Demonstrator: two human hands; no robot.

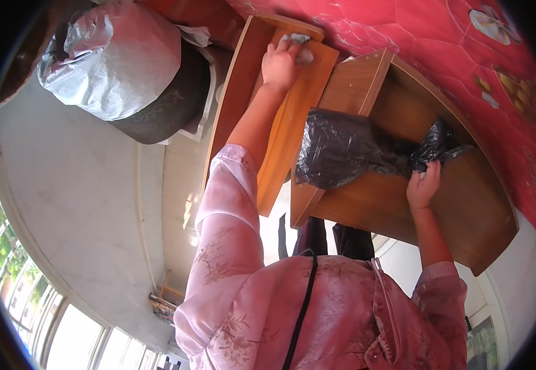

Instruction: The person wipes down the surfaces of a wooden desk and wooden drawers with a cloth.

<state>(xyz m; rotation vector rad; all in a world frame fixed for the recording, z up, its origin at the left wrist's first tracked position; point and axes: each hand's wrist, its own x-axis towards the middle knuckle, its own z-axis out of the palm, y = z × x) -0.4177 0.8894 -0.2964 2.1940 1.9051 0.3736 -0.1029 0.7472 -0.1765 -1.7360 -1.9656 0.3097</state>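
My left hand (279, 66) is closed around a crumpled pale grey-white cloth (305, 57), pressed to the inside of a long open wooden drawer (308, 83) near its far end. My right hand (424, 183) grips the bunched top of a black plastic bag (336, 148). The bag lies across a second wooden drawer (459, 203), its fuller end over that drawer's left side. What is inside the bag cannot be seen.
A red patterned quilt (422, 31) spreads behind the drawers. At upper left a silvery-white plastic bag (120, 61) sits over a dark container (175, 98). A pale wall (76, 172) curves along the left, with bright windows (73, 336) below.
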